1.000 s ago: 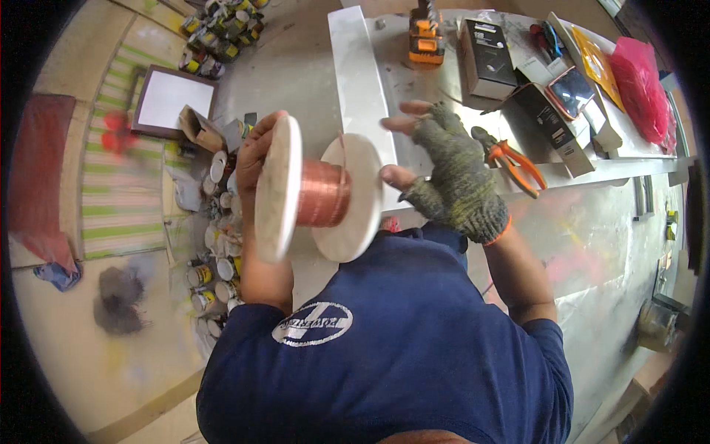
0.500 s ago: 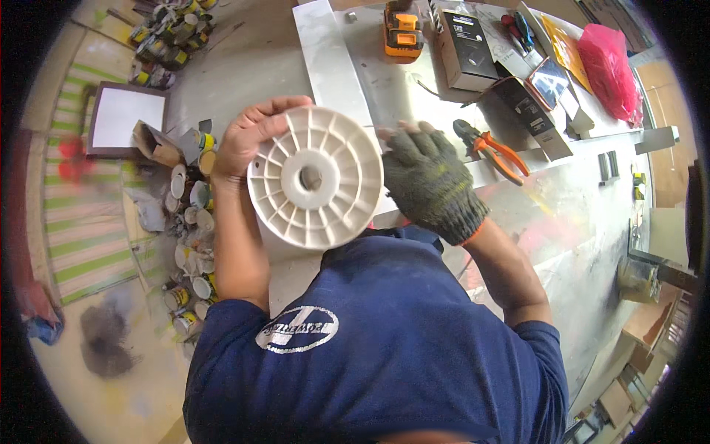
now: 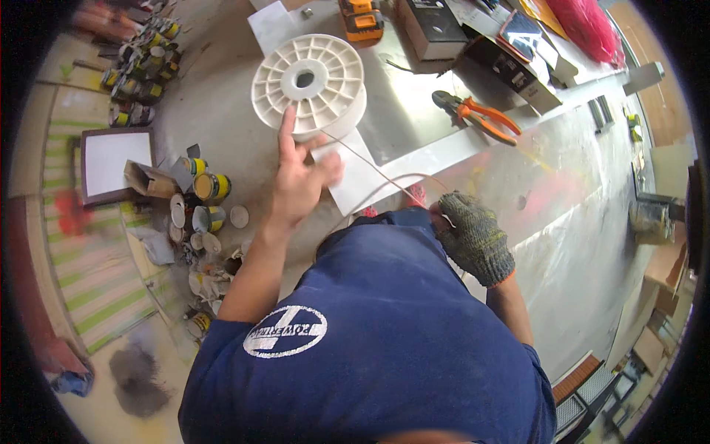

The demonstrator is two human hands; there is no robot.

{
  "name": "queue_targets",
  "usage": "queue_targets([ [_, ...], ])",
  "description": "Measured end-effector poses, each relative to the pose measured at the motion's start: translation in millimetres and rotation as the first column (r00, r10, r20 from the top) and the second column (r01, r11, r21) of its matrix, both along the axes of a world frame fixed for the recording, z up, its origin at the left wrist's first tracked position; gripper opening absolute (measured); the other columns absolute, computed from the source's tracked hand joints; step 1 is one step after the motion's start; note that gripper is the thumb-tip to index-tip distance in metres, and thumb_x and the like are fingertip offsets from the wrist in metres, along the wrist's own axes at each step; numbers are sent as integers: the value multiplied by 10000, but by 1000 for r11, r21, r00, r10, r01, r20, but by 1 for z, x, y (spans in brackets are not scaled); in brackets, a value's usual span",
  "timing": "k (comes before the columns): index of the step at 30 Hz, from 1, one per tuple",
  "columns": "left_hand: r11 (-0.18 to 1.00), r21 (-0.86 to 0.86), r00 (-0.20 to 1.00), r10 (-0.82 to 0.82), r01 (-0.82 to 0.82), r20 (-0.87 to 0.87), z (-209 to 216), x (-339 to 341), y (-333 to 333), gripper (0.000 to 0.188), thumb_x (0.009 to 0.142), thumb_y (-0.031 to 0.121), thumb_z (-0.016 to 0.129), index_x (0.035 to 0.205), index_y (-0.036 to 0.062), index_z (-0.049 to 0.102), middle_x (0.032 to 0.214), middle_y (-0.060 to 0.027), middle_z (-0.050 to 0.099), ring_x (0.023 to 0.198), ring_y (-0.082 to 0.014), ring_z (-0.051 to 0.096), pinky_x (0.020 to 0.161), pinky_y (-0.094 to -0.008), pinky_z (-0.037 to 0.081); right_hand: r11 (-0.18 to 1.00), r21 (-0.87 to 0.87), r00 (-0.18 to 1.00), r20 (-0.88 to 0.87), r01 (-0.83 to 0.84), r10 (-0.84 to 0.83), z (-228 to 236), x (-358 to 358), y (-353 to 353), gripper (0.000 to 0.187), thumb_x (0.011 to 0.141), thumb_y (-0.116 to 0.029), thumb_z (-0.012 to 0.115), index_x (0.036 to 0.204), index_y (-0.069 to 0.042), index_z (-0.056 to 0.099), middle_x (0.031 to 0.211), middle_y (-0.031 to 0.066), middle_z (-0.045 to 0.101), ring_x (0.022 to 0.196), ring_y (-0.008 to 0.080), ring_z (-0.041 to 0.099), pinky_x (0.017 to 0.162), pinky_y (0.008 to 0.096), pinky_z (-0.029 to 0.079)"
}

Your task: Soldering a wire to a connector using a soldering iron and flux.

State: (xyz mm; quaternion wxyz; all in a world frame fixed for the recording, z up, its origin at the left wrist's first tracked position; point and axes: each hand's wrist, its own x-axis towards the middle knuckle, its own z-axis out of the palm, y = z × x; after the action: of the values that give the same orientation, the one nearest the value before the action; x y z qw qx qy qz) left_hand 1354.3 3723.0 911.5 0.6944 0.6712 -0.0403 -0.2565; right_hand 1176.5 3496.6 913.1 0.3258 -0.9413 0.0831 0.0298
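Observation:
A white plastic spool [image 3: 325, 95] with a ribbed face stands on the work table, over a white strip [image 3: 353, 181]. My bare left hand [image 3: 303, 174] is at its near side, fingers apart, with the pointing finger reaching up to the rim; whether it touches is unclear. From the spool a thin wire [image 3: 355, 153] runs down to the right, toward my right hand [image 3: 475, 238], and another stretch of it curves in front of my body. That hand wears a dark green knitted glove with bare fingertips and is closed on the wire near my waist.
Orange-handled cutting pliers [image 3: 464, 109] lie right of the spool. Behind are an orange and black tool battery [image 3: 362, 21], a black box [image 3: 433, 31], an opened box [image 3: 506, 72] and a pink plastic bag [image 3: 588, 29]. Paint cans [image 3: 213, 187] crowd the left side beside a framed white panel [image 3: 118, 164].
The spool, held up in my left hand before, now stands farther away on the table, and that hand has let go. My right hand has moved nearer my body and now grips the wire.

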Motion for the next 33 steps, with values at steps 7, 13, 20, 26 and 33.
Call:
queue_targets([
  [7, 853, 513, 262, -519, 96, 813, 39, -41, -25, 383, 814, 139, 772, 1186, 94, 693, 1068, -114, 685, 1019, -288, 671, 980, -398, 498, 999, -48, 963, 270, -7, 20, 11, -2, 21, 130, 893, -120, 664, 1014, -82, 688, 866, 132, 680, 828, 356, 657, 741, 442, 513],
  [13, 773, 385, 443, -614, 504, 653, -20, -7, -20, 147, 830, 95, 747, 972, 64, 765, 764, -85, 654, 733, -231, 567, 706, -348, 454, 977, 205, 994, -97, 62, -43, 55, -15, -43, 172, 906, -198, 682, 1006, -60, 705, 818, 140, 675, 766, 295, 681, 719, 389, 526],
  [20, 719, 546, 443, -695, 430, 567, -18, 22, -25, 126, 874, 135, 718, 937, 34, 760, 696, -91, 608, 672, -227, 529, 666, -351, 422, 892, 74, 852, -340, 447, -398, 42, -84, -139, 235, 906, -232, 686, 957, -8, 734, 780, 95, 694, 726, 150, 642, 716, 323, 514],
  [26, 744, 640, 95, -663, 193, 742, -19, 2, -48, 344, 862, 162, 703, 1194, 76, 683, 912, -145, 673, 856, -301, 633, 866, -414, 492, 923, 57, 923, -89, 381, -375, 28, -77, -115, 141, 901, -179, 670, 924, -48, 718, 814, 167, 681, 767, 241, 694, 725, 370, 533],
  [33, 653, 648, 434, -752, 393, 495, -36, -17, -71, 342, 833, 165, 734, 1163, 82, 697, 886, -140, 667, 850, -314, 636, 860, -419, 480, 907, 89, 909, -111, 412, -402, 40, -56, -112, 156, 893, -180, 690, 937, -33, 719, 850, 163, 699, 754, 275, 694, 731, 369, 545],
])
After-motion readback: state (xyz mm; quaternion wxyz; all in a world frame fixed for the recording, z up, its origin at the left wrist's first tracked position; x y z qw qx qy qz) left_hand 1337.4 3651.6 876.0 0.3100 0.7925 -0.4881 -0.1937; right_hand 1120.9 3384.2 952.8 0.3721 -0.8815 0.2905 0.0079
